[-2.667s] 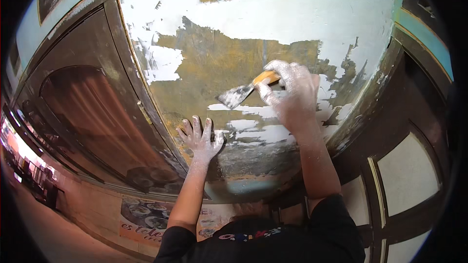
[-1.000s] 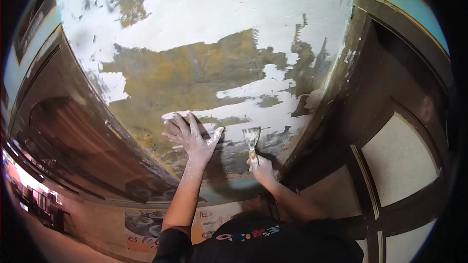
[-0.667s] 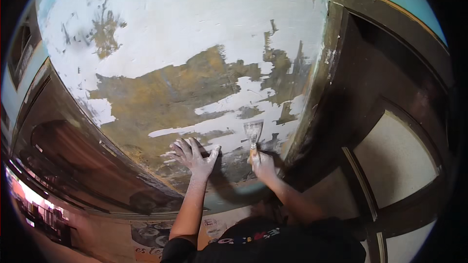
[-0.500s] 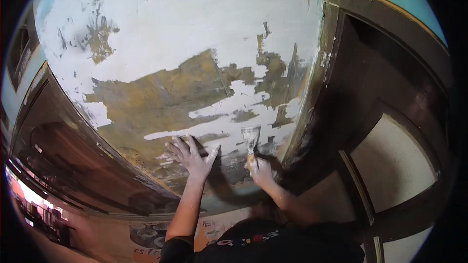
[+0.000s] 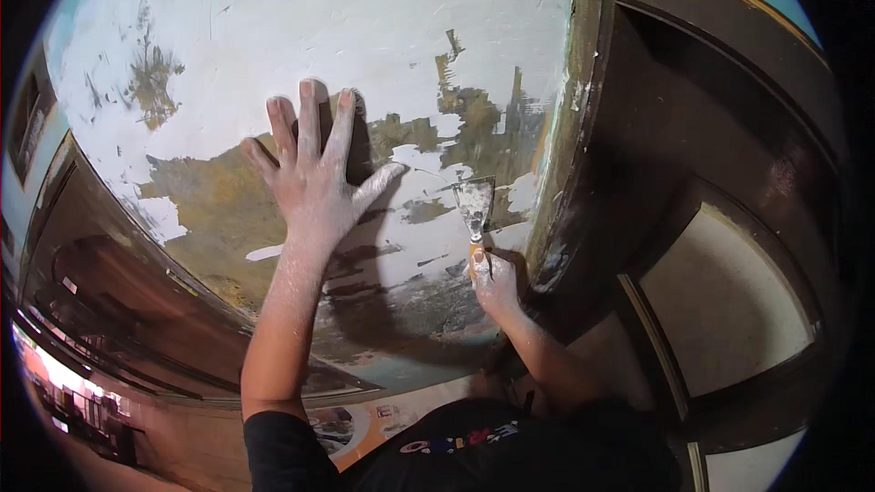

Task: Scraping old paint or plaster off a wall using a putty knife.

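The putty knife [image 5: 475,205] stands blade-up against the wall [image 5: 365,27], its flat metal blade smeared with white and laid on the patchy surface close to the wall's right edge, just beside the dark wooden door frame [image 5: 583,128]. My right hand [image 5: 493,278] is closed around its orange handle from below, fingers wrapped tight with the index finger lying up along the handle toward the blade. The blade sits on a spot where white paint gives way to bare brown and ochre plaster, with a white flake patch touching it on the left. My left hand [image 5: 314,182] is spread wide open and pressed flat on the wall, holding nothing, fingers fanned upward and the thumb pointing right toward the knife; it lies to the left of the blade and a little higher, apart from it. Its fingertips reach onto the white painted area, while the palm covers the scraped brown patch. Both my forearms are dusted with pale powder. The upper part of the wall keeps its white coat, with scattered chips near the upper left. Beyond the frame on the right is a dark panelled door [image 5: 729,282] with a pale panel in it. At the wall's left edge another dark wooden frame [image 5: 100,255] curves down.
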`<state>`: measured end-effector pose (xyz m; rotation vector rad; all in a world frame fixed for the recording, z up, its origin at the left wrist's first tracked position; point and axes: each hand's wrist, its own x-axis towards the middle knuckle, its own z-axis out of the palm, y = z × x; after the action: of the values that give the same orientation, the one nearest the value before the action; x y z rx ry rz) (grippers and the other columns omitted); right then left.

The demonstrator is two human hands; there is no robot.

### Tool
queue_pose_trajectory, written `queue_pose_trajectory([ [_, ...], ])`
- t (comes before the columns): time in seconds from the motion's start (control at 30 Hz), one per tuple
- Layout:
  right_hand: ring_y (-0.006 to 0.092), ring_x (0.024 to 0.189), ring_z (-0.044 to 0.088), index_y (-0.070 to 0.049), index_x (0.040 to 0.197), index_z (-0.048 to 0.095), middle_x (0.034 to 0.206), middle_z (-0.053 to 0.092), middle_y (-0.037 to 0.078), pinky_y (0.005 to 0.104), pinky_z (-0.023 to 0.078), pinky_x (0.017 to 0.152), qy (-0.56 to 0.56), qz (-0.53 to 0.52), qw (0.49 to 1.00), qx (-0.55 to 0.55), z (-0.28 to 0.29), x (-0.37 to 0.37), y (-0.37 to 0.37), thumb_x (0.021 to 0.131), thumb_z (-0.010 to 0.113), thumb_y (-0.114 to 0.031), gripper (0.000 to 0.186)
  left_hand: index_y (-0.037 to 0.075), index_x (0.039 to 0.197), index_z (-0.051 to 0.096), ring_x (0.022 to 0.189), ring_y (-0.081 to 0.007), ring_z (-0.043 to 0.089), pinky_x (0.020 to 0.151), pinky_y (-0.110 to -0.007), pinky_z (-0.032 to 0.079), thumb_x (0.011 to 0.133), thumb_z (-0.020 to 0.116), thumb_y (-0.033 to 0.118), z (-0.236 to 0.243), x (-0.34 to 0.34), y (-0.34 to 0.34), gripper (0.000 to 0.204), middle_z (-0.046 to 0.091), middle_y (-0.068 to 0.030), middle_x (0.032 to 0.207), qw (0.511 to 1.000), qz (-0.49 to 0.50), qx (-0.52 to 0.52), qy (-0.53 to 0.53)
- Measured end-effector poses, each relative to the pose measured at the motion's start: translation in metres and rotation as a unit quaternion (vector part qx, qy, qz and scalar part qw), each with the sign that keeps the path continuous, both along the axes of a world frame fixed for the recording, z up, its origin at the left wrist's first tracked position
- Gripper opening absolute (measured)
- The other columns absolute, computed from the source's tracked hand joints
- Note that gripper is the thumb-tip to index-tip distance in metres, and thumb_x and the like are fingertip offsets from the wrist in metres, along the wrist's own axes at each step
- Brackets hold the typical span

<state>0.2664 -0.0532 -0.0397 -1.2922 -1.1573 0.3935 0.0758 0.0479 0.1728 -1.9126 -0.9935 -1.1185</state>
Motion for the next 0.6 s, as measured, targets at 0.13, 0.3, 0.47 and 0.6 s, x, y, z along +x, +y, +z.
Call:
queue_pose_trajectory([
  [0.13, 0.0203, 0.053, 0.054, 0.000, 0.073, 0.059, 0.055, 0.052, 0.008, 0.0352, 0.042, 0.053, 0.047, 0.001, 0.997, -0.054, -0.079, 0.016, -0.010, 0.096, 0.050, -0.036, 0.043, 0.027, 0.143, 0.040, 0.144, -0.0344, 0.007, 0.107, -0.067, 0.000, 0.071, 0.062, 0.070, 0.011, 0.012, 0.007, 0.087, 0.020, -0.0072, 0.156, 0.999, -0.013, 0.051, 0.015],
  [0.3, 0.0114, 0.055, 0.053, -0.001, 0.076, 0.060, 0.059, 0.054, 0.002, 0.0281, 0.040, 0.052, 0.099, 0.033, 0.993, -0.054, -0.044, 0.020, -0.015, 0.096, 0.052, -0.035, 0.041, 0.026, 0.142, 0.042, 0.144, -0.0334, 0.008, 0.107, -0.066, 0.000, 0.071, 0.062, 0.069, 0.003, 0.008, 0.005, 0.085, 0.021, -0.0062, 0.156, 0.999, -0.001, 0.033, 0.025],
  [0.47, 0.0091, 0.062, 0.053, 0.001, 0.092, 0.057, 0.067, 0.055, 0.003, 0.0276, 0.043, 0.057, 0.075, 0.066, 0.995, -0.004, 0.033, 0.024, -0.011, 0.096, 0.053, -0.027, 0.029, 0.025, 0.144, 0.038, 0.145, -0.0323, 0.006, 0.108, -0.065, 0.001, 0.072, 0.063, 0.067, 0.001, 0.004, 0.012, 0.087, 0.020, -0.0060, 0.156, 0.998, 0.001, 0.060, 0.025],
  [0.6, 0.0122, 0.064, 0.054, 0.000, 0.102, 0.058, 0.071, 0.056, 0.005, 0.0294, 0.045, 0.062, 0.055, 0.076, 0.995, -0.045, -0.012, 0.012, -0.016, 0.096, 0.052, -0.022, 0.023, 0.024, 0.145, 0.036, 0.145, -0.0316, 0.006, 0.108, -0.065, 0.001, 0.074, 0.063, 0.065, -0.001, 0.008, 0.008, 0.086, 0.019, -0.0059, 0.156, 0.998, -0.004, 0.047, 0.028],
])
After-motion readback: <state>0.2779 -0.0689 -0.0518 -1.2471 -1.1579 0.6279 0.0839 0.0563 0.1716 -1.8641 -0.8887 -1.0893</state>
